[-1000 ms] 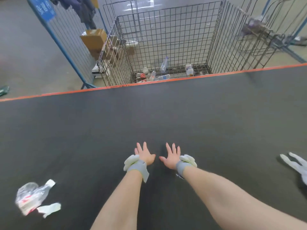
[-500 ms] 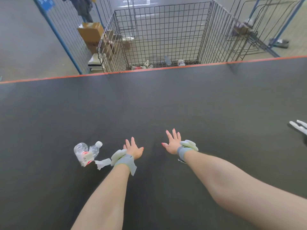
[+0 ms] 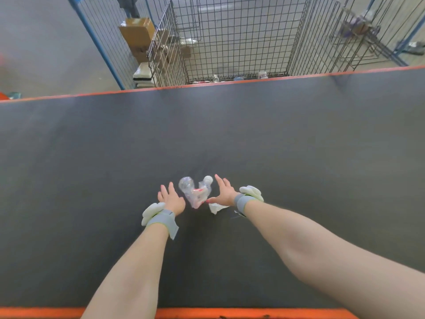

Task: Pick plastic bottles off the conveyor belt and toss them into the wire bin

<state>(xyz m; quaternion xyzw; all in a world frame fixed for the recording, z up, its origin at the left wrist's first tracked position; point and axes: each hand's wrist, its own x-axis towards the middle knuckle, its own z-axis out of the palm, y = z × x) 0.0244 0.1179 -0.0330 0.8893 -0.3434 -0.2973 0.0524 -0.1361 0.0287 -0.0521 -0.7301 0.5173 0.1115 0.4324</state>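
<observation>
The dark conveyor belt (image 3: 230, 134) fills the middle of the frame from edge to edge, with an orange lip along its far side and another at the bottom of the frame. Beyond the far lip, at upper centre, stands the wire bin (image 3: 296, 31), and a few bottles (image 3: 262, 74) lie on its floor just above the lip. A cardboard box (image 3: 138, 31) sits to the bin's left, behind a blue-framed mesh panel (image 3: 103, 42).

Both your forearms reach up from the bottom of the frame, each with a grey wrist band and white padding. Your left hand (image 3: 171, 199) is spread with its fingers straight, and it holds nothing. It sits just left of the crushed plastic bottle (image 3: 195, 192), and you cannot tell from here whether it touches. Your right hand (image 3: 224, 192) is also spread wide, fingers straight and thumb stretched toward the bottle's lower end. The thumb tip seems to meet it, but nothing is gripped.

The bottle lies on the belt at centre frame, between your two hands, with its white cap toward your right fingers. A small white scrap (image 3: 215, 207) lies on the belt just under your right thumb.

Half a second ago the bottle and scrap lay to the left of your left hand. Now they sit between your hands, which have drawn closer together around them. The white object then at the right edge of the frame is now out of view.
</observation>
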